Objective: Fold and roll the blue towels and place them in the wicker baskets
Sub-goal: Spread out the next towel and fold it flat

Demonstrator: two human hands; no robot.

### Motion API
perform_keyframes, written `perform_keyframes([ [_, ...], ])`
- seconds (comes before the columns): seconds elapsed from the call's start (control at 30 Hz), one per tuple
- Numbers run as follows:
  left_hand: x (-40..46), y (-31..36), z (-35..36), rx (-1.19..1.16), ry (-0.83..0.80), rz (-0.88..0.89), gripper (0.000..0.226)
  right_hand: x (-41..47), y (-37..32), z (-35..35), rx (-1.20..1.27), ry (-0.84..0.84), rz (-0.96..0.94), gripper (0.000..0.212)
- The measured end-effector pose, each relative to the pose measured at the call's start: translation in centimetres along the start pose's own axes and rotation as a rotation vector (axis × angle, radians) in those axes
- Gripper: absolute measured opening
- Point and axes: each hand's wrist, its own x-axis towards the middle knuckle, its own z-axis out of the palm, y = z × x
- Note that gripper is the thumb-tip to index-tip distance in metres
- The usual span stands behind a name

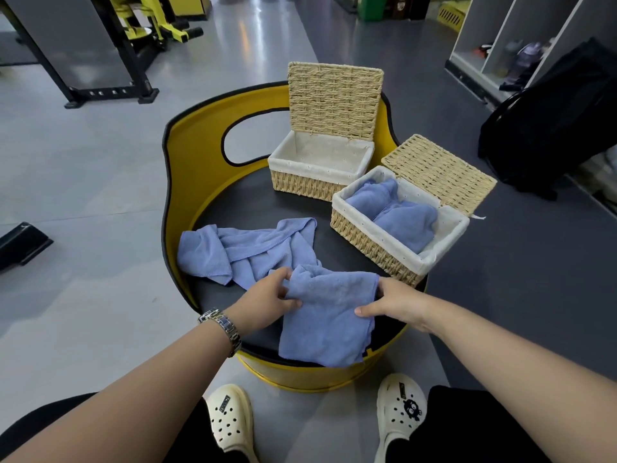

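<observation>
A folded blue towel (329, 317) lies on the black seat at its near edge, its lower end hanging over the rim. My left hand (270, 297) pinches its upper left edge. My right hand (395, 302) grips its right edge, thumb on top. A crumpled blue towel (247, 250) lies to the left behind it. The near wicker basket (370, 242) at the right holds two rolled blue towels (397, 215). The far wicker basket (300, 185) stands with its lid up and shows only its white lining.
Both baskets stand on a round yellow chair (187, 182) with a black seat and a raised backrest. A black bag (554, 121) sits on the floor to the right, white shelves behind it. Yellow gym equipment (150, 25) stands at the far left. My feet in white clogs are below.
</observation>
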Motion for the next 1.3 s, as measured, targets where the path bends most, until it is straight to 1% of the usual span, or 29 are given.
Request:
perform_keyframes([
  [0.1, 0.2, -0.4, -0.2, 0.045, -0.006, -0.022, 0.044, 0.2, -0.1, 0.4, -0.123, 0.053, -0.077, 0.056],
  [0.17, 0.4, -0.6, -0.4, 0.053, -0.021, -0.037, 0.052, 0.2, -0.4, 0.6, -0.124, 0.077, -0.110, 0.054],
  [0.23, 0.4, -0.6, -0.5, 0.064, -0.025, -0.045, 0.057, 0.3, -0.3, 0.7, -0.096, 0.072, -0.112, 0.057],
  [0.33, 0.5, -0.7, -0.2, 0.077, -0.014, -0.036, 0.061, 0.4, 0.0, 0.6, -0.092, 0.018, -0.054, 0.067],
  [0.4, 0.5, -0.9, -0.2, 0.074, -0.026, -0.025, 0.059, 0.4, 0.1, 0.6, -0.112, 0.006, -0.024, 0.063],
  [0.47, 0.7, -1.1, -0.2, 0.060, -0.029, -0.016, 0.057, 0.5, 0.1, 0.5, -0.128, 0.052, -0.045, 0.063],
  [0.53, 0.8, -1.3, -0.3, 0.049, -0.012, 0.002, 0.051, 0.4, 0.0, 0.5, -0.121, 0.105, -0.113, 0.064],
  [0.67, 0.9, -1.4, -0.4, -0.029, 0.019, 0.086, 0.031, 0.2, -0.5, 0.6, -0.116, 0.127, -0.239, 0.052],
  [0.7, 1.0, -1.5, -0.4, -0.031, 0.031, 0.109, 0.028, 0.2, -0.6, 0.7, -0.107, 0.119, -0.276, 0.048],
  [0.77, 1.1, -1.5, -0.4, -0.025, 0.059, 0.151, 0.022, 0.1, -0.7, 0.7, -0.112, 0.093, -0.364, 0.030],
  [0.8, 1.2, -1.6, -0.4, -0.024, 0.069, 0.168, 0.021, 0.0, -0.8, 0.8, -0.127, 0.089, -0.396, 0.021],
  [0.83, 1.3, -1.7, -0.4, -0.032, 0.074, 0.189, 0.025, 0.0, -0.9, 0.8, -0.137, 0.095, -0.413, 0.018],
  [0.87, 1.4, -1.8, -0.4, -0.035, 0.076, 0.204, 0.031, 0.0, -0.9, 0.9, -0.146, 0.117, -0.418, 0.022],
  [0.93, 1.4, -1.9, -0.4, -0.020, 0.074, 0.215, 0.041, 0.2, -0.9, 0.8, -0.184, 0.186, -0.411, 0.038],
  [1.03, 1.5, -2.3, -0.2, 0.026, 0.090, 0.223, 0.041, 0.4, -0.8, 1.0, -0.274, 0.227, -0.421, 0.049],
  [1.1, 1.5, -2.4, -0.2, 0.086, 0.089, 0.178, 0.040, 0.5, -0.4, 1.1, -0.358, 0.226, -0.436, 0.048],
  [1.17, 1.3, -2.3, -0.3, 0.138, 0.048, 0.092, 0.040, 0.5, -0.1, 1.1, -0.456, 0.231, -0.446, 0.043],
  [1.2, 1.1, -2.0, -0.4, 0.157, 0.023, 0.056, 0.036, 0.4, 0.0, 1.1, -0.504, 0.236, -0.452, 0.040],
  [1.27, 0.8, -1.5, -0.8, 0.133, -0.011, 0.004, 0.020, 0.4, 0.1, 1.1, -0.581, 0.232, -0.452, 0.037],
  [1.3, 0.7, -1.4, -0.9, 0.111, -0.023, -0.013, 0.022, 0.3, 0.0, 1.0, -0.604, 0.221, -0.438, 0.037],
])
